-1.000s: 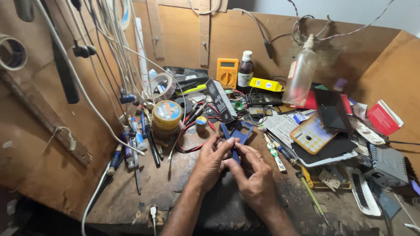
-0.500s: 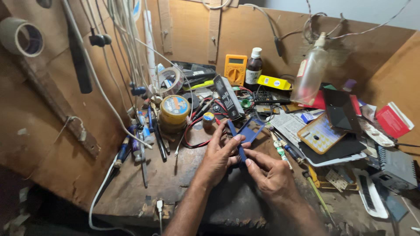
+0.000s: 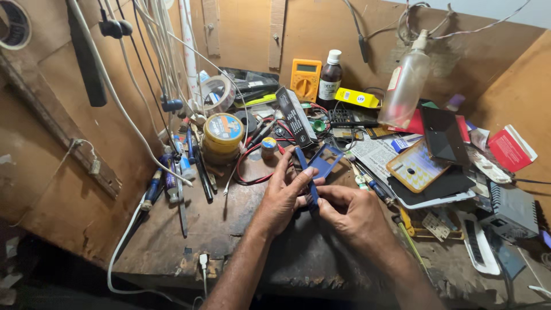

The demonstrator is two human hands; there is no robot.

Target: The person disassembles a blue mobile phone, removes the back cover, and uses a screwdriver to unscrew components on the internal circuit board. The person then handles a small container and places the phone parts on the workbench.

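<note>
Blue frame pinched between fingers of both hands

You're at an electronics repair workshop. Your worn wooden table carries a yellow multimeter, screwdrivers and red test leads. Cables hang above.

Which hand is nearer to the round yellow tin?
Left. The left hand lies just right of the round yellow tin; the right hand is farther right, beyond it.
</note>
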